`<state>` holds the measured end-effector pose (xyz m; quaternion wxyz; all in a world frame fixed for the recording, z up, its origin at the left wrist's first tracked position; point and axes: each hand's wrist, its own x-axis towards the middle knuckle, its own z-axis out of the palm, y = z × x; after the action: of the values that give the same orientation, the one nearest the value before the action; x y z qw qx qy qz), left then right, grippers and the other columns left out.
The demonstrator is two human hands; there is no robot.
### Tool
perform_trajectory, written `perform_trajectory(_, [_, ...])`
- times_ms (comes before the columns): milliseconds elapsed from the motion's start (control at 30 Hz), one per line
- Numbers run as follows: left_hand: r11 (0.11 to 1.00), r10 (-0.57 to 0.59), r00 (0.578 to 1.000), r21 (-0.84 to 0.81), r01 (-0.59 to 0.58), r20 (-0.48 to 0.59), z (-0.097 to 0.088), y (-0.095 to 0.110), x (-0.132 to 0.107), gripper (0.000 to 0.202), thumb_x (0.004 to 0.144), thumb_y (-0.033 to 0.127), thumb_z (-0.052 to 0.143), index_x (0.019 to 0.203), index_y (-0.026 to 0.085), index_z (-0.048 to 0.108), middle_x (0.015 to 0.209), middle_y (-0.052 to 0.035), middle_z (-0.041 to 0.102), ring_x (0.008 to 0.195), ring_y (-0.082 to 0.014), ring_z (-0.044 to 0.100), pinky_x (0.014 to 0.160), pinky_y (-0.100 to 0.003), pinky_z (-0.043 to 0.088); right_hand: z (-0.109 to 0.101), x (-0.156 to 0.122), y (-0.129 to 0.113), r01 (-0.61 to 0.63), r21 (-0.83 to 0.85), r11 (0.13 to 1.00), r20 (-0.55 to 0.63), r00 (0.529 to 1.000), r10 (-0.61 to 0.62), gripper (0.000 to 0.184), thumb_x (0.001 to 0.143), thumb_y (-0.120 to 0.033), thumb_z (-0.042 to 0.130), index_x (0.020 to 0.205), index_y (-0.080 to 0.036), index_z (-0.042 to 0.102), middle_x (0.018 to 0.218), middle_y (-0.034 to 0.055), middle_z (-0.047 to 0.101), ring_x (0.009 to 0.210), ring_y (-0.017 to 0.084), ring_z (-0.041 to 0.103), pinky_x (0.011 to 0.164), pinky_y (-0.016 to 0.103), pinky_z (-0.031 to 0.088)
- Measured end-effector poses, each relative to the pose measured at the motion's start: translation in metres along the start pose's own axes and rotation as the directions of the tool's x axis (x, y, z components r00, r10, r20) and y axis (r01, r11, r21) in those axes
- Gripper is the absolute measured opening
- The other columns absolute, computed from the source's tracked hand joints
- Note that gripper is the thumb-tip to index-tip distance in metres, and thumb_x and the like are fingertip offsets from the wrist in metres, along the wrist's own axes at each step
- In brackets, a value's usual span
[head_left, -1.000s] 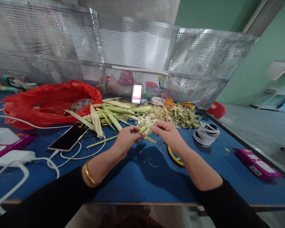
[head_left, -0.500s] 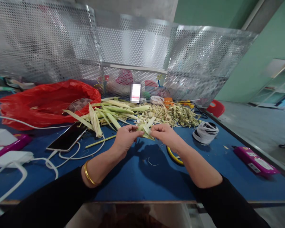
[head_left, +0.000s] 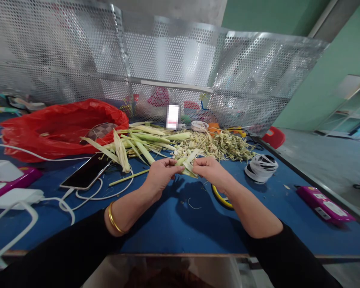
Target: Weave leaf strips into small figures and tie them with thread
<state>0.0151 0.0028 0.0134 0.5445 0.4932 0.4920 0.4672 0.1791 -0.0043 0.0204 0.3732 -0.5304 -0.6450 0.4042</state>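
Observation:
Pale green strips of corn husk point(head_left: 189, 163) are pinched between my two hands, above the blue table. My left hand point(head_left: 163, 174), with a gold bangle at the wrist, is closed, thumb and fingers pressed on the left end of the husk. My right hand point(head_left: 209, 171) has its fingertips closed on the right side. Just behind them lies a heap of shredded dry plant bits point(head_left: 208, 143). Longer husk leaves point(head_left: 148, 138) are piled to the left of that heap. A yellow ring-shaped thing point(head_left: 221, 199) is partly hidden by my right forearm.
A red plastic bag point(head_left: 45, 134) stands open at the left, near a phone point(head_left: 85, 173) on a white cable. A roll of white strip point(head_left: 261, 169) and a purple packet point(head_left: 324, 204) lie to the right. A perforated metal screen point(head_left: 171, 56) rises behind the table.
The view has shifted very slightly. Both hands keep their pinch on the husk, with hardly any movement.

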Motion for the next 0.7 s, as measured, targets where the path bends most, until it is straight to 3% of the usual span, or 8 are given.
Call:
perform_trajectory(267, [0.972,0.122,0.992,0.2,-0.122,0.008,-0.0016,-0.0072,0.0041,0.017,0.055,0.023,0.074,0.067,0.014,0.065,0.051,0.0037,0.057,0.045,-0.0081,0.044,0.046,-0.022,0.032,0.0036,-0.0016,-0.0012,0.05,-0.235,0.971,-0.031,0.998,-0.059,0.018,0.064,-0.021,0.047,0.048,-0.019,0.04,0.045,-0.0066,0.032,0.046,0.008,0.029,0.047,0.024,0.02])
perform_trajectory(467, [0.986,0.08,0.997,0.143,-0.082,0.024,-0.0021,-0.0073,0.0044,0.023,0.057,0.024,0.074,0.075,0.012,0.065,0.06,0.0007,0.062,0.048,-0.0082,0.047,0.047,-0.021,0.035,0.0055,-0.0027,-0.0019,0.116,-0.489,0.864,-0.082,0.981,-0.178,0.022,0.073,-0.027,0.051,0.053,-0.019,0.045,0.049,-0.0045,0.041,0.048,0.01,0.036,0.048,0.024,0.022])
perform_trajectory(533, [0.99,0.066,0.998,0.123,-0.068,0.019,-0.0018,-0.0068,0.0042,0.024,0.056,0.022,0.074,0.075,0.012,0.065,0.06,0.0009,0.062,0.049,-0.008,0.047,0.048,-0.021,0.036,0.005,-0.002,-0.0011,0.138,-0.493,0.859,-0.071,0.978,-0.197,0.025,0.074,-0.03,0.051,0.053,-0.019,0.044,0.051,-0.004,0.042,0.05,0.01,0.036,0.048,0.024,0.022])
perform_trajectory(700, [0.99,0.062,0.997,0.121,-0.066,0.036,-0.0009,-0.0087,0.0051,0.028,0.054,0.023,0.074,0.077,0.013,0.062,0.058,0.003,0.059,0.05,-0.0086,0.048,0.05,-0.022,0.036,0.005,0.0009,0.0005,0.151,-0.308,0.939,0.05,0.989,-0.142,0.026,0.078,-0.032,0.048,0.055,-0.019,0.045,0.051,-0.0045,0.041,0.05,0.01,0.036,0.049,0.023,0.026])
